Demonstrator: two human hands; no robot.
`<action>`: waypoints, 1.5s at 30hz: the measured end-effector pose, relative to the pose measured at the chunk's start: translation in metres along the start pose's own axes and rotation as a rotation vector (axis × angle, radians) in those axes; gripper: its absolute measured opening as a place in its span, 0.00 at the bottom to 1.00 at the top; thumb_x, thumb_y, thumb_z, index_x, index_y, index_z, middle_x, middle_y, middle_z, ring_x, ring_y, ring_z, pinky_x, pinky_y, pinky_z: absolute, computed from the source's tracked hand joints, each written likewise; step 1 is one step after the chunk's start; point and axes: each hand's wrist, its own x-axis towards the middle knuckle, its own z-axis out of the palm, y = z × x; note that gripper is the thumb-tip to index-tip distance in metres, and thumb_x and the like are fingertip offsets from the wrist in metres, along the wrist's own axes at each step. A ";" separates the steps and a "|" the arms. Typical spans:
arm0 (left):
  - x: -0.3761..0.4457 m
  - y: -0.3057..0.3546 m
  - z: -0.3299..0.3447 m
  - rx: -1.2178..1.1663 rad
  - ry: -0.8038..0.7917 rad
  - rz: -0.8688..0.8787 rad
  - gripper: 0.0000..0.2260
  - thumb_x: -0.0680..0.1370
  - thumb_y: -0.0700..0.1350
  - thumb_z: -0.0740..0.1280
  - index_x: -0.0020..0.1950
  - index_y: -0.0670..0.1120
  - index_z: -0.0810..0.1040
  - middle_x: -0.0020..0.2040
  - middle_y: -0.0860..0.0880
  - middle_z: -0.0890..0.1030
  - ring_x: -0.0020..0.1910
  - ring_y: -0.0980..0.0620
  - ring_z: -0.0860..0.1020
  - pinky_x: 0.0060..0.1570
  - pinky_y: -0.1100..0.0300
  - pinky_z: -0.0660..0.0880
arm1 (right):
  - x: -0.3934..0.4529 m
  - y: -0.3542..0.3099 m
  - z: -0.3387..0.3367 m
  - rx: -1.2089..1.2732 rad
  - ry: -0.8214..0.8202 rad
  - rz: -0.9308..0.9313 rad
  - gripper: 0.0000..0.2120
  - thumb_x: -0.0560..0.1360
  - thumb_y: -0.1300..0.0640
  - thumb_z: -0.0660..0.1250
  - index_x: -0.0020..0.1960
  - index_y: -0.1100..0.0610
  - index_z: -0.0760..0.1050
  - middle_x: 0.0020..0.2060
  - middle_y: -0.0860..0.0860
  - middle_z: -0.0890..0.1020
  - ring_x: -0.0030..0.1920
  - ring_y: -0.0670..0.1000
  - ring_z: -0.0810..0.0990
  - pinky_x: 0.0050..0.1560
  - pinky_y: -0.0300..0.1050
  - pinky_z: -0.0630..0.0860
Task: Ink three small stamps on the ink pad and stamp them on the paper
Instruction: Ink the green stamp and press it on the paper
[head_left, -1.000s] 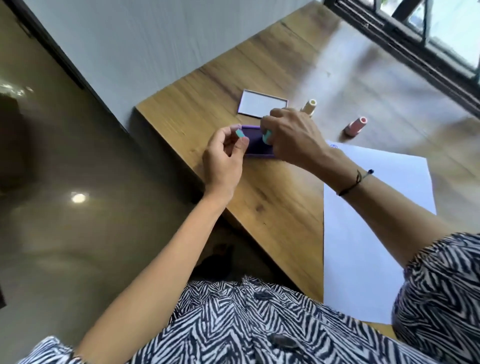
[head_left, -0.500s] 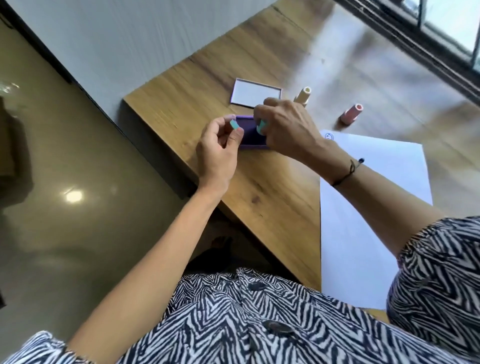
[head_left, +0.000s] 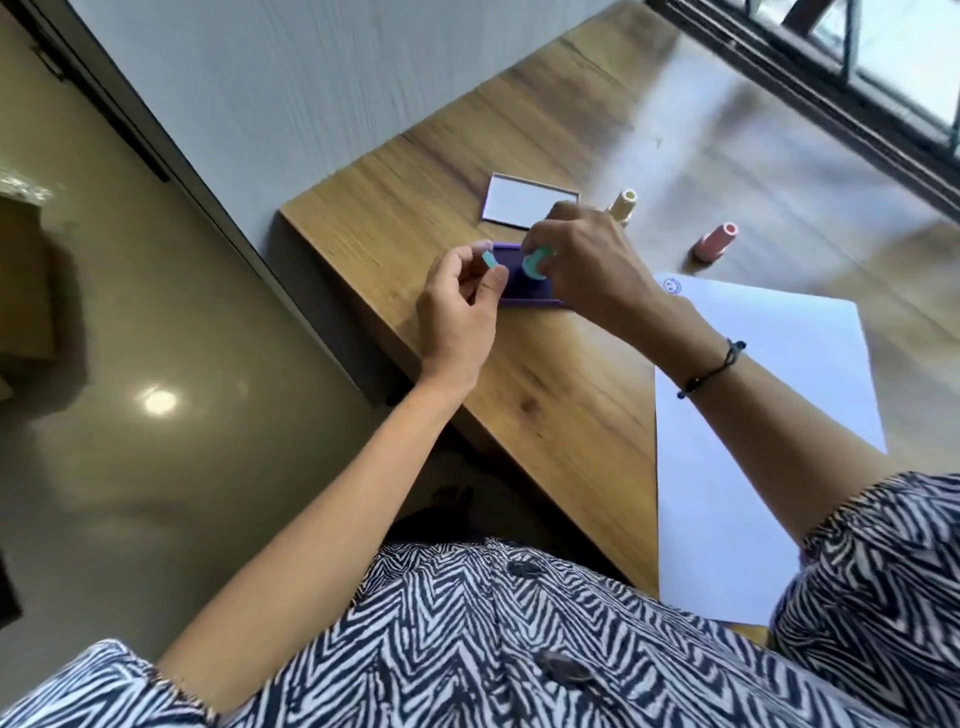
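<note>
My right hand (head_left: 587, 265) grips a small teal stamp (head_left: 535, 264), its lower end over the purple ink pad (head_left: 514, 291). Whether the stamp touches the pad I cannot tell. My left hand (head_left: 460, 306) pinches a small teal cap (head_left: 489, 260) between thumb and fingers just left of the pad. A cream stamp (head_left: 625, 203) and a pink stamp (head_left: 714, 243) stand on the wooden table (head_left: 550, 405) beyond my right hand. White paper (head_left: 727, 467) lies to the right, with one blue round print (head_left: 671, 285) at its far corner.
The ink pad's lid (head_left: 519, 203) lies flat behind the pad. A grey wall meets the table's left edge, and the floor drops away below it. A window frame (head_left: 831, 104) runs along the table's far right side.
My right hand has lifted and tilted the teal stamp slightly above the pad, showing more of it. My left hand keeps the cap beside the pad. The camera shifted a little.
</note>
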 end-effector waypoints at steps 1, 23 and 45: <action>0.000 -0.001 -0.001 0.002 0.000 -0.004 0.09 0.74 0.42 0.66 0.53 0.48 0.75 0.55 0.40 0.78 0.54 0.46 0.78 0.56 0.45 0.77 | 0.000 -0.001 0.001 -0.040 -0.017 -0.021 0.10 0.71 0.69 0.64 0.50 0.63 0.78 0.48 0.63 0.79 0.47 0.61 0.77 0.44 0.50 0.72; -0.018 0.012 0.008 0.038 0.010 0.169 0.11 0.74 0.45 0.66 0.56 0.44 0.76 0.53 0.45 0.78 0.52 0.48 0.78 0.52 0.59 0.77 | -0.025 0.017 -0.011 0.179 0.281 0.283 0.11 0.69 0.67 0.64 0.51 0.63 0.77 0.45 0.62 0.83 0.45 0.62 0.78 0.44 0.50 0.71; -0.048 0.020 0.108 0.537 -0.696 0.397 0.13 0.77 0.39 0.61 0.61 0.39 0.68 0.53 0.36 0.78 0.52 0.36 0.75 0.46 0.48 0.69 | -0.083 0.102 -0.028 -0.041 0.267 0.416 0.11 0.70 0.68 0.58 0.46 0.63 0.78 0.40 0.62 0.83 0.43 0.63 0.76 0.43 0.51 0.72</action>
